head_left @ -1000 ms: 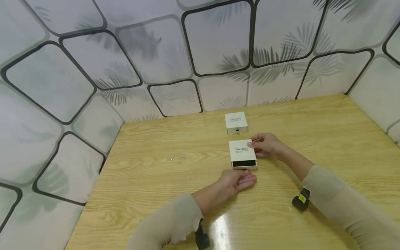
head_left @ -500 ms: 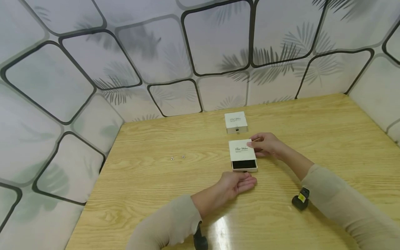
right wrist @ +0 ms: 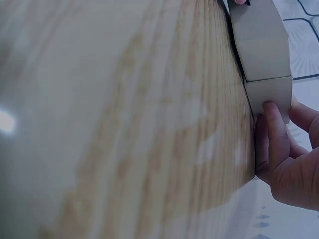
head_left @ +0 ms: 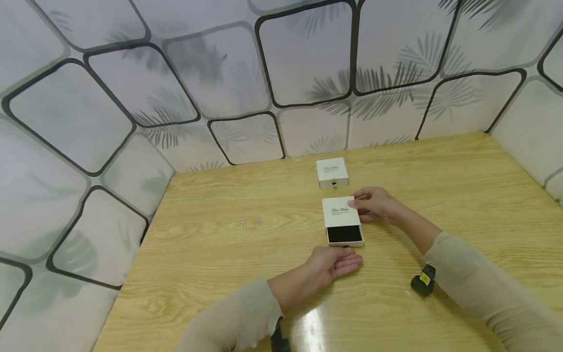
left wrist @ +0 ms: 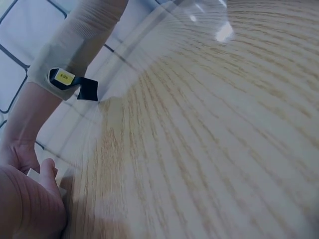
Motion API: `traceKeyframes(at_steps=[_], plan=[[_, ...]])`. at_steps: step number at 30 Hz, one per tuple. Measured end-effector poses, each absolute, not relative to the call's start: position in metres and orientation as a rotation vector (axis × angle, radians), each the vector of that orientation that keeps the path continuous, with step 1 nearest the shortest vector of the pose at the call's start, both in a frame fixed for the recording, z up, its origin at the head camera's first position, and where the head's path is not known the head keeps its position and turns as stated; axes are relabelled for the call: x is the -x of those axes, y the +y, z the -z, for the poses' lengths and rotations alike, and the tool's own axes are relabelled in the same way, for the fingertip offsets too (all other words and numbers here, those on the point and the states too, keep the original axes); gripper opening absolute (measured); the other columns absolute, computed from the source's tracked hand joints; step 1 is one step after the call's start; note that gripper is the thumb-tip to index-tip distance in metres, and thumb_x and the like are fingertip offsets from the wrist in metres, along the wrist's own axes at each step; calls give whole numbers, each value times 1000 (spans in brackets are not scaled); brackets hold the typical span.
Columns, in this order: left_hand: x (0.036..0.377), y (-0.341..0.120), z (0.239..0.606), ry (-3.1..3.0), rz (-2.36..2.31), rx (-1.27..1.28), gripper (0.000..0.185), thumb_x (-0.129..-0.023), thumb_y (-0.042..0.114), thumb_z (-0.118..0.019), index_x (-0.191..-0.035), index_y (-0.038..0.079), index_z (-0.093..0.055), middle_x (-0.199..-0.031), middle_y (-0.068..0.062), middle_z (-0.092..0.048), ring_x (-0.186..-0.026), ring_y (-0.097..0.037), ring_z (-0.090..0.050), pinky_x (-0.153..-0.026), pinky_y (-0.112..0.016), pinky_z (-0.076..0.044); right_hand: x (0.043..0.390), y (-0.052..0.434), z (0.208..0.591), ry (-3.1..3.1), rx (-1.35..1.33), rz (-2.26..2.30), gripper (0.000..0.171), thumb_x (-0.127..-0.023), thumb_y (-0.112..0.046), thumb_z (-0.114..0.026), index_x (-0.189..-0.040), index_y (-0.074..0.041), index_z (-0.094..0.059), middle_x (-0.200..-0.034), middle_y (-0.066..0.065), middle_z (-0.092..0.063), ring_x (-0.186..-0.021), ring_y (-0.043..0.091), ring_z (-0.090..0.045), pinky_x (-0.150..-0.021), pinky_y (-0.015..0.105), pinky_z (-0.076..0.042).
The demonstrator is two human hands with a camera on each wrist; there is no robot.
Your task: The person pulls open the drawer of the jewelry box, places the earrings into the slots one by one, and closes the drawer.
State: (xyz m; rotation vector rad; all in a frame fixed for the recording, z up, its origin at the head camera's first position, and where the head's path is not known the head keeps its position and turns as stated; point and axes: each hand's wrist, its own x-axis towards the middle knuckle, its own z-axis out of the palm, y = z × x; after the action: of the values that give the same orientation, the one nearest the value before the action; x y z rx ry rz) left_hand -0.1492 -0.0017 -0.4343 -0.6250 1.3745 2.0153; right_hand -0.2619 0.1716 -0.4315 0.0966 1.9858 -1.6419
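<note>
Head view: a matte cream cardboard drawer box [head_left: 342, 220], black-lined tray half out, is gripped by the right hand [head_left: 374, 204] and pinched by the left hand [head_left: 335, 261] mid-desk [head_left: 440, 186] on glossy woodgrain, padded quilted walls [head_left: 176, 88] behind.

Two boxes [head_left: 342, 219], perhaps two studs [head_left: 249, 222]

Matt cardboard box [head_left: 341, 218], glossy wooden table [head_left: 220, 254]
</note>
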Motion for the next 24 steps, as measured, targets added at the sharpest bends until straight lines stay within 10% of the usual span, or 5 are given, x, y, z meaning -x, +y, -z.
traceKeyframes(at_steps=[24], plan=[[134,-3,434,1395,-2001,605,19,-91,-5,-52,-104,-15,-61,-102,-31,-65,-100,-36,-65,-83,-36,-56,261,172,431,1982,-87,1656,55,-92,-14,-62,-135,8,-36,-115,18,-52,-79,12,-66,-72,29,-58]])
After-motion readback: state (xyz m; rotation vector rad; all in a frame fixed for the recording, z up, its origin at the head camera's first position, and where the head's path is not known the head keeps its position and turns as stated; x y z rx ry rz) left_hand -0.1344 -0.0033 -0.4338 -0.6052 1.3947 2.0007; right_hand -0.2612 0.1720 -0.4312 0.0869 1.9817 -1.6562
